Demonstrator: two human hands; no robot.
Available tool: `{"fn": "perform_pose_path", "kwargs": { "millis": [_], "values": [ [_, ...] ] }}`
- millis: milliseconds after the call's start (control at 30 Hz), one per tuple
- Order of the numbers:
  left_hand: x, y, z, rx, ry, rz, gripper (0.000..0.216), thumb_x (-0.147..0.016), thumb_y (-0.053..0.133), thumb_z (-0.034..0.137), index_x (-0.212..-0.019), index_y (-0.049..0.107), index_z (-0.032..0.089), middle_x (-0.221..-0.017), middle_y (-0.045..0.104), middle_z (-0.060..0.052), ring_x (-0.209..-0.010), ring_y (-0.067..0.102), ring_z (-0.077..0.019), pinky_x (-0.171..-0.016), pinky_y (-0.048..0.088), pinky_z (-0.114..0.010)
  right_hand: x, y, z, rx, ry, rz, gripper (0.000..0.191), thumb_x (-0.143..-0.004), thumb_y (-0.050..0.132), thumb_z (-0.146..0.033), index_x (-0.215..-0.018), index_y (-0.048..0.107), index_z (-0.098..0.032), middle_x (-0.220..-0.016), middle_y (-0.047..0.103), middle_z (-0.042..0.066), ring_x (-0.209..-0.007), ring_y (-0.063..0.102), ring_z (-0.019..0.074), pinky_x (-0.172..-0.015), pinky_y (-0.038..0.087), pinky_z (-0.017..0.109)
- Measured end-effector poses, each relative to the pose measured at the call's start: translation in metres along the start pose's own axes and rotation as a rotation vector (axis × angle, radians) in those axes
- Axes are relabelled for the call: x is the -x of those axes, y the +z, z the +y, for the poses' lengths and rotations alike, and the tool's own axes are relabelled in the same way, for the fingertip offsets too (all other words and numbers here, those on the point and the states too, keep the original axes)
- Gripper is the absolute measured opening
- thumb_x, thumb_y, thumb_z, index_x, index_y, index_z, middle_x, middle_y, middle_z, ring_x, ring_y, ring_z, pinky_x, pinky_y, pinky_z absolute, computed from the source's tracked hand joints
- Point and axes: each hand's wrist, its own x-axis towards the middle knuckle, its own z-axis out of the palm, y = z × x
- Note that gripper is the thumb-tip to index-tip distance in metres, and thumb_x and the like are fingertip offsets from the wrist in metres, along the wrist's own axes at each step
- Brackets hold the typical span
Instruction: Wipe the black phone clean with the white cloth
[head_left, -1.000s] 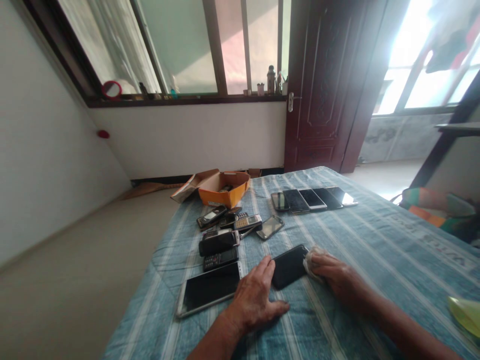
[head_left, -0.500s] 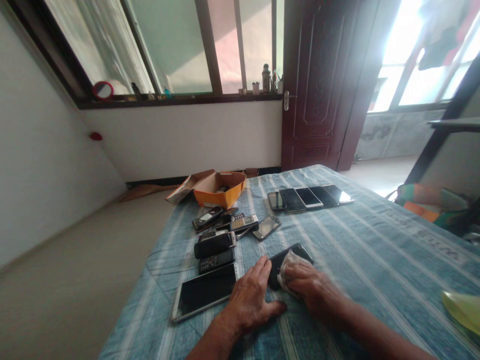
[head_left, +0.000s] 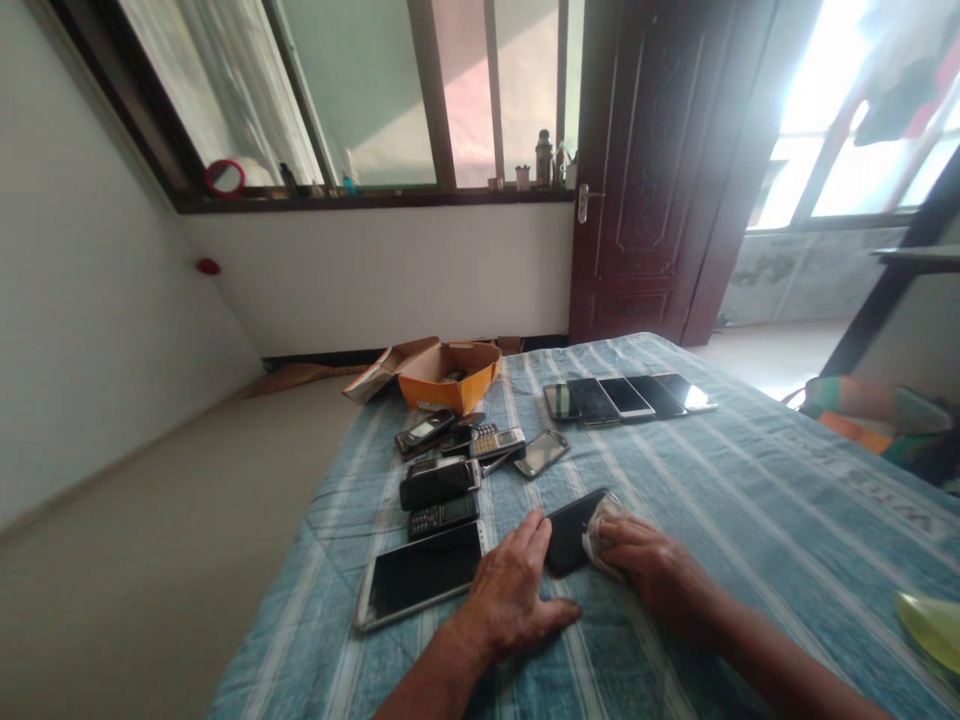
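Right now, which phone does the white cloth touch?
The black phone between the left hand and right hand; only this one has the cloth on it.

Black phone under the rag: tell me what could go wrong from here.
The black phone could slip under the rag in the right hand, since the left hand meets it only at one edge. That left hand might also nudge the white-edged device beside it. Some phones in the pile overlap and might slide.

Ahead of me, a wide window (head_left: 367,90) topped a white wall (head_left: 382,270), with a red-brown door (head_left: 652,170) to its right. A side window (head_left: 855,185) glared far right; pale floor (head_left: 172,560) stretched to my left.
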Motion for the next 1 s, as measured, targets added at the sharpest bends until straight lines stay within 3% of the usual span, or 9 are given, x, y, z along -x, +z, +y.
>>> {"fn": "perform_pose_path", "kwargs": {
  "millis": [233, 500, 800, 1000],
  "values": [
    [0.000, -0.001, 0.000, -0.006, 0.007, 0.001, 0.094, -0.066, 0.070, 0.048, -0.142, 0.035, 0.006, -0.152, 0.027, -0.018, -0.137, 0.032, -0.0293, -0.112, 0.029, -0.037, 0.014, -0.002, 0.016, 0.117, 0.092, 0.091, 0.030, -0.089, 0.044, -0.008, -0.093, 0.071, -0.021, -0.115, 0.066, 0.007, -0.114, 0.056, 0.0231, -0.105, 0.038, 0.041],
    [0.000, -0.004, 0.004, -0.025, -0.019, -0.029, 0.093, -0.066, 0.069, 0.045, -0.142, 0.034, 0.006, -0.152, 0.025, -0.018, -0.137, 0.031, -0.0290, -0.112, 0.029, -0.038, 0.002, 0.013, -0.004, 0.136, 0.020, 0.073, 0.029, -0.091, 0.043, -0.011, -0.079, 0.067, -0.019, -0.098, 0.067, 0.008, -0.105, 0.058, 0.0217, -0.098, 0.043, 0.038],
    [-0.002, -0.002, 0.000, -0.043, -0.002, -0.020, 0.088, -0.069, 0.063, 0.046, -0.142, 0.034, 0.005, -0.151, 0.027, -0.019, -0.137, 0.032, -0.0289, -0.111, 0.030, -0.038, -0.020, 0.036, -0.034, 0.016, -0.077, 0.058, 0.026, -0.088, 0.046, -0.010, -0.065, 0.056, -0.017, -0.080, 0.061, 0.007, -0.082, 0.058, 0.0189, -0.078, 0.049, 0.033],
    [0.000, 0.000, -0.001, -0.021, -0.002, -0.014, 0.092, -0.066, 0.068, 0.045, -0.142, 0.034, 0.006, -0.152, 0.026, -0.018, -0.138, 0.031, -0.0290, -0.112, 0.029, -0.038, -0.010, 0.022, -0.018, 0.021, -0.032, 0.027, 0.028, -0.087, 0.043, -0.006, -0.074, 0.065, -0.018, -0.095, 0.067, 0.009, -0.097, 0.060, 0.0201, -0.090, 0.047, 0.034]
  ]
}}
